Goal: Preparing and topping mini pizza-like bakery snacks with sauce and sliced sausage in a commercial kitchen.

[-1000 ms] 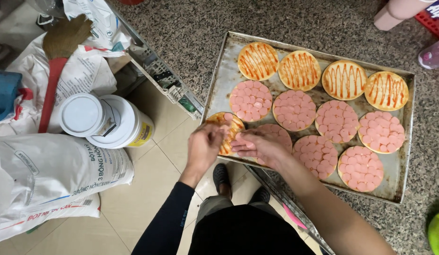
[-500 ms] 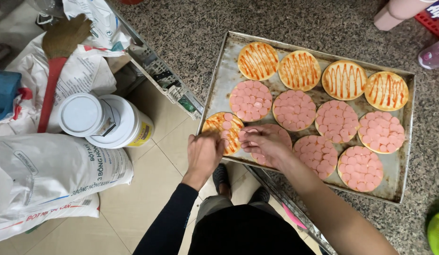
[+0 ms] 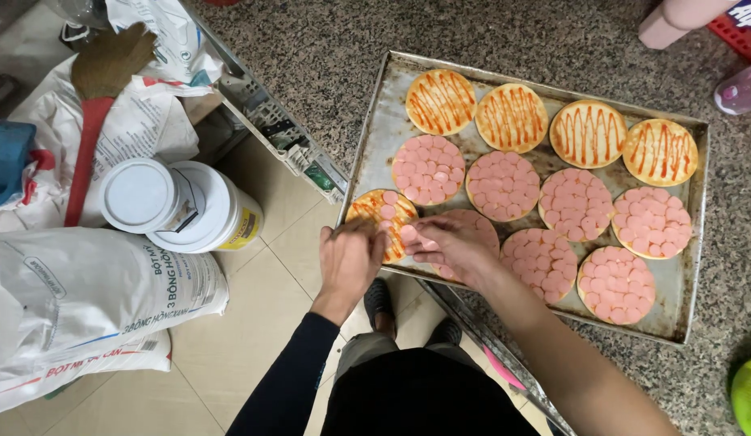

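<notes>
over tray, left hand, right hand on pizza base

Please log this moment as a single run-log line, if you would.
left hand: on partly topped round | right hand: placing sausage slices there | tray: four sauced rounds, seven covered

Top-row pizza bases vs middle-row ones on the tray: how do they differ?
The top-row bases carry only red sauce stripes over pale sauce; the middle-row bases are fully covered with pink sausage slices. The top row lies by the far edge of the metal tray, away from both hands; the middle row sits nearer the left hand and right hand. All are round, flat and similar in size.
</notes>
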